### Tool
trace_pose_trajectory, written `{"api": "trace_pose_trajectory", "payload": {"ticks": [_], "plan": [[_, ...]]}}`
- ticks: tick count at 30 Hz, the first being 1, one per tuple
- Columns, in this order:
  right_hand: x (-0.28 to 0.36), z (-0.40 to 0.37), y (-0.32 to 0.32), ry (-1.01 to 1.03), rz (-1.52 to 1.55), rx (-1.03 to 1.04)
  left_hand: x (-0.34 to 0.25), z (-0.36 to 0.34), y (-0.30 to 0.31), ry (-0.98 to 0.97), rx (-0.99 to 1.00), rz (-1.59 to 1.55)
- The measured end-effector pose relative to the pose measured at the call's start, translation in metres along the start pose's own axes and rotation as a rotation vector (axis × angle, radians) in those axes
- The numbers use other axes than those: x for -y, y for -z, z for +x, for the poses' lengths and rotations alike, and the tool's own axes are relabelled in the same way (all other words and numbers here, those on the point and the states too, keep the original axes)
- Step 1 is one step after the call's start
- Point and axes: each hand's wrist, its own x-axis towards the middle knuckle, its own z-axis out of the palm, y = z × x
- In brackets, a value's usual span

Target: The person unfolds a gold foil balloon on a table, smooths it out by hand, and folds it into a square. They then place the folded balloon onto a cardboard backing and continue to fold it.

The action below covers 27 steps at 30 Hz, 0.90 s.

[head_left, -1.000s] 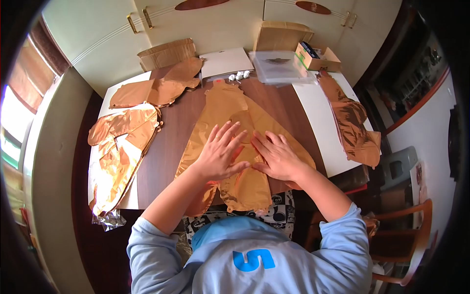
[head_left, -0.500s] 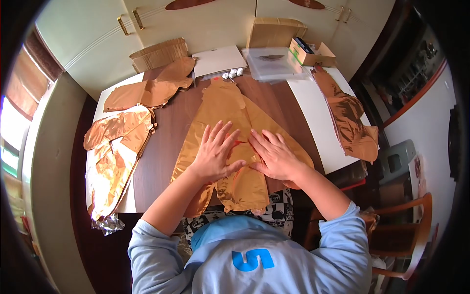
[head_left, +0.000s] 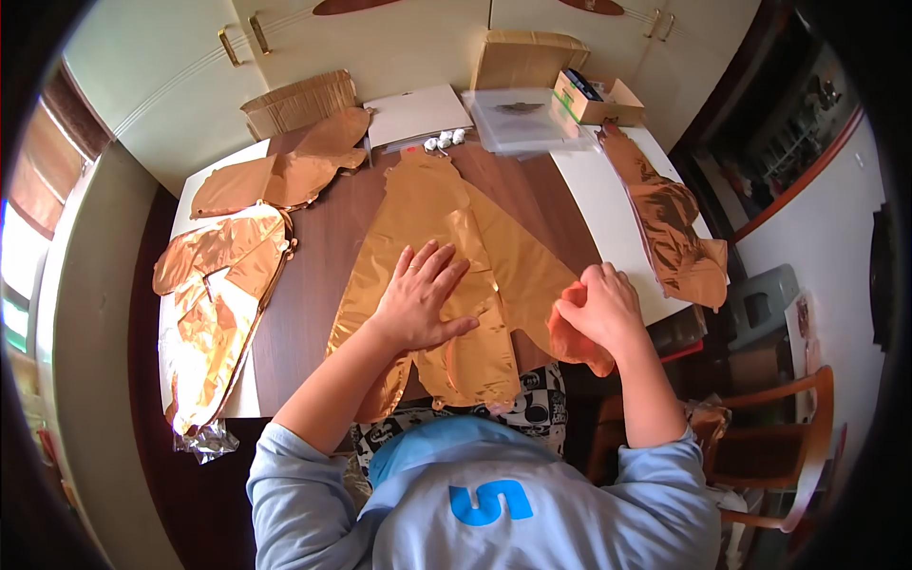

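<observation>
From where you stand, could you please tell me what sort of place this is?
It looks like a room in a home, perhaps used for handwork: pale cabinets with metal handles stand beyond the table, which is spread with shiny foil-like pieces, and a wooden chair is at the right.

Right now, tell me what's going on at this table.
Someone in a light blue top is handling what looks like a large, deflated gold foil balloon on the brown table. The left hand lies spread on the foil, while the right hand grips its curled, orange-looking right-hand edge. Similar foil pieces lie to both sides, two at left and another at right, none in hand.
</observation>
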Motion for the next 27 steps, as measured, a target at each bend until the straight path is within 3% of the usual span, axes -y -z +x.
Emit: {"api": "trace_pose_trajectory", "payload": {"ticks": [2, 5, 9, 11, 13, 14, 16, 17, 19, 21, 24, 27], "plan": [[-0.007, -0.006, -0.003, -0.062, -0.032, 0.002, -0.002, 0.0, 0.002, 0.009, 0.024, -0.006], [-0.018, 0.001, -0.007, 0.009, 0.213, 0.168, -0.001, 0.0, 0.001, 0.01, 0.042, -0.001], [0.027, -0.01, 0.028, 0.044, 0.621, 0.23, -0.002, -0.001, 0.002, 0.021, 0.055, -0.024], [0.059, -0.016, 0.033, 0.271, 0.74, 0.339, -0.003, -0.001, 0.001, 0.02, 0.036, -0.044], [0.083, -0.017, 0.014, 0.606, 0.872, 0.455, 0.011, -0.004, -0.012, -0.025, 0.139, 0.352], [0.084, -0.014, 0.009, 0.613, 0.985, 0.52, 0.021, -0.005, -0.022, -0.049, 0.187, 0.552], [0.087, -0.006, -0.001, 0.628, 1.211, 0.662, 0.037, -0.004, -0.043, -0.083, 0.064, 0.232], [0.078, 0.008, -0.005, 0.666, 1.127, 0.505, 0.045, -0.006, -0.052, -0.092, 0.002, 0.072], [0.063, 0.029, -0.007, 0.446, 0.757, 0.156, 0.041, -0.01, -0.044, -0.151, -0.032, 0.098], [0.044, 0.051, -0.037, 0.651, 0.546, -0.297, 0.038, -0.008, -0.04, -0.148, -0.03, 0.095], [0.043, 0.058, -0.059, 0.726, 0.312, -0.183, 0.026, -0.007, -0.031, -0.143, -0.081, 0.068], [0.053, 0.058, -0.063, 0.707, 0.118, -0.013, 0.03, -0.006, -0.029, -0.135, 0.02, 0.151]]}}
